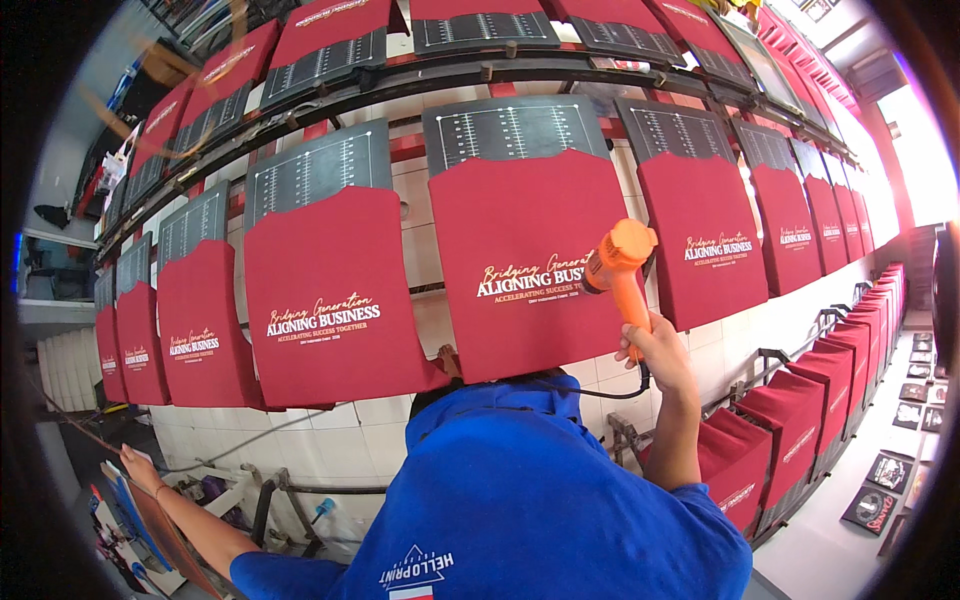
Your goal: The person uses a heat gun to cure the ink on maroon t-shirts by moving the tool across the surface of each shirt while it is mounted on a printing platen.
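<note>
tiled floor lies beneath rows of black boards dressed in red shirts. right hand grasps an orange dryer, nozzle over the print of the centre shirt; left hand is at a cord, grip unclear. recommended: sweep evenly, nozzle off fabric.

The orange dryer hides the end of the print on the red shirt behind it, and the right grip covers much of its handle. The black cord vanishes behind the blue shirt, which the lower edge cuts off. Whatever the left grip touches is too small to tell.
</note>
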Motion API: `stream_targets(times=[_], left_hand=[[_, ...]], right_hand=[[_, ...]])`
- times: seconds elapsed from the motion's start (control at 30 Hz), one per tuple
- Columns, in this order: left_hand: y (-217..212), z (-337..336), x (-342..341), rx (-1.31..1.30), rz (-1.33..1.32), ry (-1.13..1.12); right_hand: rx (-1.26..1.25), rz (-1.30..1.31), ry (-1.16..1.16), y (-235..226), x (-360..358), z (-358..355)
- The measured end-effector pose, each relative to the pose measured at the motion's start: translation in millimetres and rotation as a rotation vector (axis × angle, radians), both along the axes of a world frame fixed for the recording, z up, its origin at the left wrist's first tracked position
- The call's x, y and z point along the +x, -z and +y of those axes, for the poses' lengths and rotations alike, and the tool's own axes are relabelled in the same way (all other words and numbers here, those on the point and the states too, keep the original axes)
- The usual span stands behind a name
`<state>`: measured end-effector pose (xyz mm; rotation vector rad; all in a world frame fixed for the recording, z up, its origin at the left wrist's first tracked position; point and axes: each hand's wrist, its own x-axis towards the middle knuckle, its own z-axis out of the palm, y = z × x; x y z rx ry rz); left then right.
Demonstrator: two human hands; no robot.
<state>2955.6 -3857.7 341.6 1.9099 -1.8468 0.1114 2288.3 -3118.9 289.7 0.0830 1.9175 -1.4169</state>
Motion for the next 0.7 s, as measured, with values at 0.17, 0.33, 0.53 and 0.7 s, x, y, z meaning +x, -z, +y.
stream_targets(times=[0.17, 0.33, 0.53, 0.7], left_hand=[[-6.5, 25.6, -16.6, 0.035, 0.232, -0.188], [-22.9, 13.9, -14.8, -0.052, -0.155, -0.231], [2.0, -4.7, -40.1, -0.053, -0.077, -0.262], [20.0, -55.2, -47.8, -0.115, -0.051, -0.252]], right_hand=[[0.011, 0.020, 0.070, -2.9, -11.7, 22.9], [-0.040, -0.031, 0.093, -0.7, -18.7, 33.4], [-0.067, -0.035, 0.061, -4.8, 12.0, -12.6], [-0.138, -0.082, -0.009, 9.5, 62.1, -91.1]])
